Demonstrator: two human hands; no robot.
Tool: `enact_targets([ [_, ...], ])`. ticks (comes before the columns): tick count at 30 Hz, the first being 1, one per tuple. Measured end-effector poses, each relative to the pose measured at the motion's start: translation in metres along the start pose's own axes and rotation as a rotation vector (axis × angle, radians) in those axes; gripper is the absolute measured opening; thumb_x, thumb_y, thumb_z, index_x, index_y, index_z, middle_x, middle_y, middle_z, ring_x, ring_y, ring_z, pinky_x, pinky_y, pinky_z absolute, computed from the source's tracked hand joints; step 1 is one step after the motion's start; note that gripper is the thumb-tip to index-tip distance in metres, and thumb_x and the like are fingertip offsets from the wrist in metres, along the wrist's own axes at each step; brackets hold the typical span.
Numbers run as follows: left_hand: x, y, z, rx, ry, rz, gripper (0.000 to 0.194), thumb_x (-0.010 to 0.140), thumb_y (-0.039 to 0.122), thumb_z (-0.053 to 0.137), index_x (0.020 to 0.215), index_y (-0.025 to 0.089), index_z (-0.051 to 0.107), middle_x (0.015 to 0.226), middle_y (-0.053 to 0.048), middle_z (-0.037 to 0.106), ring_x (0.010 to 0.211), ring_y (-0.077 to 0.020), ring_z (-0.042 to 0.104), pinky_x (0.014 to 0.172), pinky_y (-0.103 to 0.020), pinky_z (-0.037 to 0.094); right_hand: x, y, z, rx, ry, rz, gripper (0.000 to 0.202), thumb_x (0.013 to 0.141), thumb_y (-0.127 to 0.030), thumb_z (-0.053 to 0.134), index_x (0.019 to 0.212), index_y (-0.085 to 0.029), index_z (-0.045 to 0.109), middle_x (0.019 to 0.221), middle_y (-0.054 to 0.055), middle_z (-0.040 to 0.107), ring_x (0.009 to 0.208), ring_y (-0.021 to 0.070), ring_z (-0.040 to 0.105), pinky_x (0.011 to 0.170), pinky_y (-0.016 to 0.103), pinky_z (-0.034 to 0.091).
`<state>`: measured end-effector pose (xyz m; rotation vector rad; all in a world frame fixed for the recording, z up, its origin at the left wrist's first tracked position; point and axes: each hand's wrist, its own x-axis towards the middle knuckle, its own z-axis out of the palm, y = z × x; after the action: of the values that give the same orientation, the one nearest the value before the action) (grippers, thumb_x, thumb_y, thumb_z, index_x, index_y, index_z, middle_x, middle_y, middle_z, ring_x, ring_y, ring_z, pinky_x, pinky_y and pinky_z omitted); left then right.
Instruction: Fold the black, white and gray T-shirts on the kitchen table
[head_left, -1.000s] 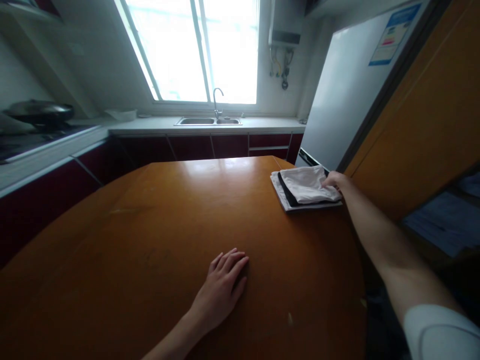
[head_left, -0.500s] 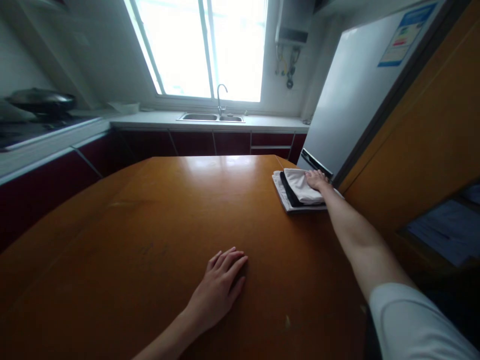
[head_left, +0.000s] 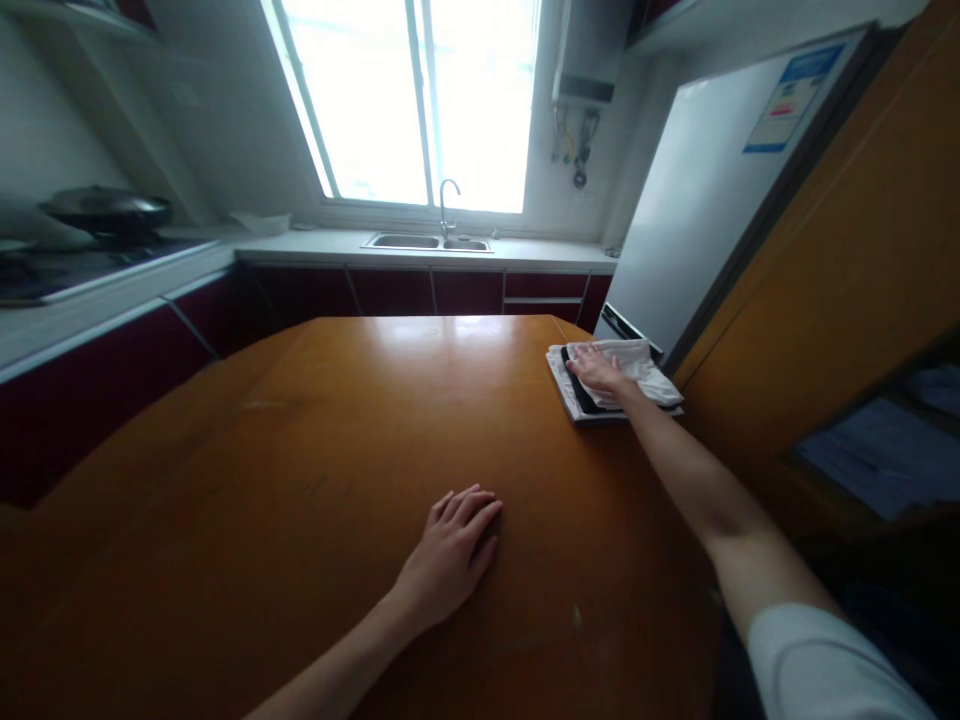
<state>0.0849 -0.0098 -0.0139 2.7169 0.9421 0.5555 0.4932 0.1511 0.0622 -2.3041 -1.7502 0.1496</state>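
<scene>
At the table's far right corner lies a stack of folded cloths [head_left: 643,362], white ones with a black one between them. My right hand [head_left: 596,368] rests flat on top of the stack, fingers spread over the upper white cloth's left part. My left hand [head_left: 457,545] lies palm down on the brown wooden table [head_left: 360,420], fingers stretched out, with nothing in it. Some of the stack is hidden under my right hand and forearm.
Behind the table a counter carries a sink with a faucet [head_left: 448,205] under a bright window. A covered wok [head_left: 109,210] stands on the stove at left. The fridge [head_left: 694,180] and a wooden cabinet [head_left: 840,230] border the right side.
My right hand has moved left across the stack's top, and the upper white cloth's right side looks more rumpled. My left hand stays on the table. The view has shifted slightly.
</scene>
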Motion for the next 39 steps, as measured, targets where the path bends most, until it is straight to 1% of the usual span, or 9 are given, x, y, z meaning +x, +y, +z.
enact_targets([
  [4, 0.001, 0.001, -0.001, -0.028, 0.009, 0.004, 0.04, 0.099, 0.027, 0.053, 0.138, 0.027, 0.056, 0.142, -0.006, 0.058, 0.14, -0.028, 0.045, 0.119, -0.054, 0.032, -0.031, -0.031, -0.022, 0.163, 0.382, -0.05, 0.06, 0.104, -0.045, 0.027, 0.153, -0.014, 0.043, 0.166, 0.017, 0.027, 0.155, 0.0298, 0.018, 0.122, 0.06, 0.015],
  [7, 0.001, 0.0, 0.002, -0.088, 0.039, -0.007, 0.037, 0.099, 0.03, 0.052, 0.136, 0.027, 0.058, 0.14, -0.006, 0.06, 0.137, -0.028, 0.048, 0.119, -0.054, 0.033, -0.082, -0.069, -0.006, 0.341, 0.505, -0.197, 0.055, 0.102, -0.041, 0.033, 0.146, -0.014, 0.051, 0.16, 0.016, 0.039, 0.152, 0.0265, 0.027, 0.123, 0.053, 0.02],
  [10, 0.005, -0.003, 0.004, -0.208, 0.127, -0.055, 0.036, 0.1, 0.028, 0.049, 0.133, 0.023, 0.06, 0.137, -0.008, 0.062, 0.132, -0.0247, 0.054, 0.116, -0.048, 0.039, -0.14, -0.106, 0.032, 0.453, 0.442, -0.252, 0.052, 0.099, -0.039, 0.041, 0.144, -0.015, 0.054, 0.158, 0.015, 0.043, 0.151, 0.0246, 0.031, 0.123, 0.049, 0.024],
  [13, 0.01, -0.009, 0.002, -0.26, 0.26, -0.128, 0.041, 0.096, 0.02, 0.047, 0.134, 0.02, 0.059, 0.139, -0.01, 0.061, 0.131, -0.0224, 0.056, 0.115, -0.042, 0.043, -0.182, -0.133, 0.065, 0.503, 0.321, -0.21, 0.05, 0.098, -0.035, 0.043, 0.142, -0.015, 0.056, 0.158, 0.016, 0.042, 0.151, 0.0274, 0.031, 0.123, 0.053, 0.022],
  [17, 0.015, -0.018, -0.011, -0.066, 0.348, -0.244, 0.052, 0.091, 0.017, 0.048, 0.143, 0.019, 0.054, 0.151, -0.011, 0.053, 0.145, -0.0258, 0.042, 0.125, -0.052, 0.024, -0.209, -0.153, 0.08, 0.522, 0.269, -0.185, 0.049, 0.097, -0.031, 0.047, 0.141, -0.013, 0.057, 0.158, 0.018, 0.042, 0.151, 0.029, 0.032, 0.122, 0.054, 0.023],
  [23, 0.004, -0.028, -0.03, 0.067, 0.165, -0.399, 0.052, 0.101, 0.027, 0.036, 0.151, 0.02, 0.046, 0.161, -0.008, 0.039, 0.154, -0.0275, 0.025, 0.125, -0.06, 0.014, -0.226, -0.176, 0.094, 0.385, 0.273, -0.207, 0.053, 0.099, -0.031, 0.044, 0.148, -0.015, 0.05, 0.163, 0.014, 0.036, 0.153, 0.025, 0.026, 0.124, 0.049, 0.018],
  [26, -0.004, -0.029, -0.026, 0.124, 0.002, -0.404, 0.058, 0.103, 0.041, 0.037, 0.157, 0.022, 0.037, 0.167, -0.007, 0.025, 0.157, -0.0305, 0.012, 0.123, -0.063, 0.011, -0.235, -0.182, 0.11, 0.23, 0.106, -0.243, 0.059, 0.099, -0.037, 0.045, 0.155, -0.016, 0.042, 0.165, 0.014, 0.031, 0.154, 0.0264, 0.021, 0.124, 0.052, 0.01],
  [29, -0.009, -0.03, -0.019, 0.162, -0.139, -0.353, 0.062, 0.102, 0.055, 0.035, 0.159, 0.03, 0.034, 0.168, -0.005, 0.022, 0.157, -0.0309, 0.011, 0.123, -0.064, 0.008, -0.239, -0.182, 0.119, 0.132, -0.04, -0.253, 0.061, 0.1, -0.044, 0.043, 0.155, -0.018, 0.041, 0.166, 0.014, 0.027, 0.155, 0.0275, 0.019, 0.123, 0.055, 0.006],
  [39, -0.006, -0.035, -0.019, 0.125, -0.128, -0.319, 0.056, 0.102, 0.052, 0.04, 0.154, 0.032, 0.043, 0.166, -0.008, 0.028, 0.155, -0.0326, 0.018, 0.121, -0.065, 0.01, -0.237, -0.181, 0.11, 0.157, -0.049, -0.264, 0.063, 0.1, -0.046, 0.043, 0.155, -0.016, 0.041, 0.166, 0.015, 0.027, 0.155, 0.0268, 0.019, 0.124, 0.051, 0.007],
])
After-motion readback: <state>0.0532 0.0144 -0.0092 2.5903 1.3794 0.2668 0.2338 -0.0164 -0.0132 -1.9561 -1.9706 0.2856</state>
